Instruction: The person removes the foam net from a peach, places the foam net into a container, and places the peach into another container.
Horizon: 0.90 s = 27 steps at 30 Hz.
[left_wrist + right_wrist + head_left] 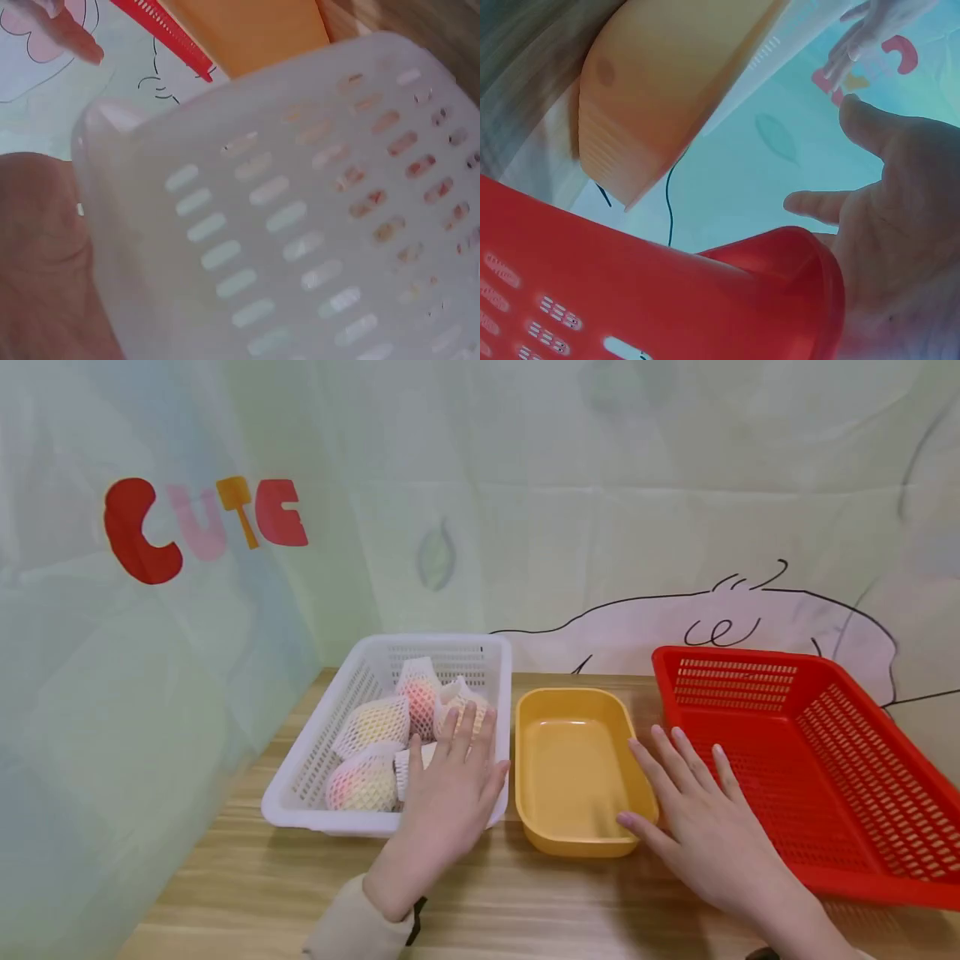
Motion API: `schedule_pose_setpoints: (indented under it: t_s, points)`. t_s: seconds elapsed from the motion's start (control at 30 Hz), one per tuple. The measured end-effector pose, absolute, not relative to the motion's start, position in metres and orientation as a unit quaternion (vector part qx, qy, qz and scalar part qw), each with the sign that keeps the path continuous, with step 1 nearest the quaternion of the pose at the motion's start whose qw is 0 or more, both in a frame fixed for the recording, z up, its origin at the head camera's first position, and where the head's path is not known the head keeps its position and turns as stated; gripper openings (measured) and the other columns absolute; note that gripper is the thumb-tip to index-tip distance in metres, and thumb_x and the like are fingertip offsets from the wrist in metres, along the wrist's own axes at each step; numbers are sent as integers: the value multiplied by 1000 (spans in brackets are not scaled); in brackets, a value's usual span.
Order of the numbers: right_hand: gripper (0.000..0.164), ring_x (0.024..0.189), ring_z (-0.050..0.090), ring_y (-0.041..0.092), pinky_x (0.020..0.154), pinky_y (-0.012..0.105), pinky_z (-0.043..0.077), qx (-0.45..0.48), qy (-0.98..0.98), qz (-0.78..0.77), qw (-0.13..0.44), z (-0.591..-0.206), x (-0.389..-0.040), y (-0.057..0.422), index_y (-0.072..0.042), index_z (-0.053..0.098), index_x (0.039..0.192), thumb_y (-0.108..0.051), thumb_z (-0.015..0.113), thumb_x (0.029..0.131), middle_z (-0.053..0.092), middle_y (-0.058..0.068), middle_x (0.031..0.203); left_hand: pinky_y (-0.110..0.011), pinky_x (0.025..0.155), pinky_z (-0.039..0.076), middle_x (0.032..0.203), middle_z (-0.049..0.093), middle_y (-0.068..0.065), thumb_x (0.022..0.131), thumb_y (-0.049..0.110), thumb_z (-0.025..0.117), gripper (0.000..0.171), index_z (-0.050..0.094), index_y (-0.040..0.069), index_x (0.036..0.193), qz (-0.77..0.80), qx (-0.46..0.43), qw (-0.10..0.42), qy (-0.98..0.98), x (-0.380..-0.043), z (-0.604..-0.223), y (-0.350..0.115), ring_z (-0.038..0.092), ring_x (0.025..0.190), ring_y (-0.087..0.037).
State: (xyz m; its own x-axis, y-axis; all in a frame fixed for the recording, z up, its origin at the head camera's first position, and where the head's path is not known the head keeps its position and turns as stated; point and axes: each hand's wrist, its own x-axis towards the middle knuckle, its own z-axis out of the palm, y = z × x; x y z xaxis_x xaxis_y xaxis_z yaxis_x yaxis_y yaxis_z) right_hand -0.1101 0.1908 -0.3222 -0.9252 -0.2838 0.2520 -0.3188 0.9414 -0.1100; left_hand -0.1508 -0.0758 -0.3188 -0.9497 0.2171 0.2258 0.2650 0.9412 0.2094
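Note:
My left hand [450, 793] hovers with straight fingers over the front right part of a white plastic basket [315, 817]. Inside the basket lie several pieces of fruit [372, 727] in white foam nets, pinkish and yellowish through the mesh; the hand hides part of them. A yellow tub [567, 768] with rounded corners stands to the basket's right, nothing in it. Spread fingers show on my right hand [705, 827], which overlaps the tub's right edge and the near left side of a red slotted basket [795, 777]. That hand's palm [904, 225] holds nothing.
All three containers stand side by side on a wood-grain table [247, 893]. Behind them hangs a pale printed sheet [585, 527], which also runs along the left side and bears the letters CUTE [281, 514].

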Motion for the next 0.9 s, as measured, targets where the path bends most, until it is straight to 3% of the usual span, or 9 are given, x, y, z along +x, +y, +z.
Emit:
schedule_pose_setpoints:
  t_s: [0.47,0.73,0.9]
  points:
    - [77,148,15,35,121,46,-13,154,-976,88,124,-321,-111,187,-23,25,153,-56,54,90,22,12,160,-67,113,15,162,15,-8,98,46,45,70,16,18,155,-141,-114,67,-981,-167,-312,-103,13,150,-30]
    - [74,148,17,34,122,47,-8,162,-974,97,123,-321,-111,183,-22,28,152,-55,54,91,24,12,160,-67,109,27,157,28,-16,88,46,62,82,26,10,152,-133,-119,65,-982,-177,-314,-117,30,143,-37]
    - [74,147,19,35,122,47,-7,160,-975,95,118,-322,-110,181,-22,30,151,-54,55,90,25,12,159,-62,111,28,151,37,-20,81,41,72,86,32,5,149,-158,-121,47,-979,-183,-318,-123,36,139,-38]
